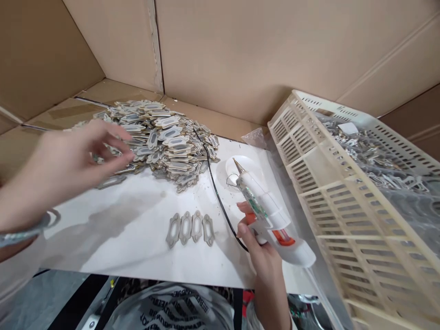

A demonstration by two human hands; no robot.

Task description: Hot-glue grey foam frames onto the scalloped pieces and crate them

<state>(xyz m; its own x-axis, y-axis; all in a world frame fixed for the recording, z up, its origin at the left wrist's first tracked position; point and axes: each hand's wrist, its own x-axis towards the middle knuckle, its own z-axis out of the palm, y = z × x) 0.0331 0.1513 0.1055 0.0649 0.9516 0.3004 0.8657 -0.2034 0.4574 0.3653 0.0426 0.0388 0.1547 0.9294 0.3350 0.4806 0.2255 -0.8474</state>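
In my right hand (264,261) is a white glue gun (266,201), its brass nozzle tilted up over a round white dish (254,167). A clear glue stick (323,298) sticks out of its back end. My left hand (92,153) is raised at the left, fingers apart and curved, with nothing visible between them. Behind it lies a big heap of small flat frame-shaped pieces (172,133), greyish with pale centres. Several similar pieces (190,229) stand in a row on the white table (137,247), between the hands.
A cream plastic crate (323,201) at the right holds bags of small metal parts (371,156). The gun's black cord (218,197) crosses the table into the heap. Cardboard walls (240,55) close off the back and left. A small clear plastic bag (254,137) lies near the crate.
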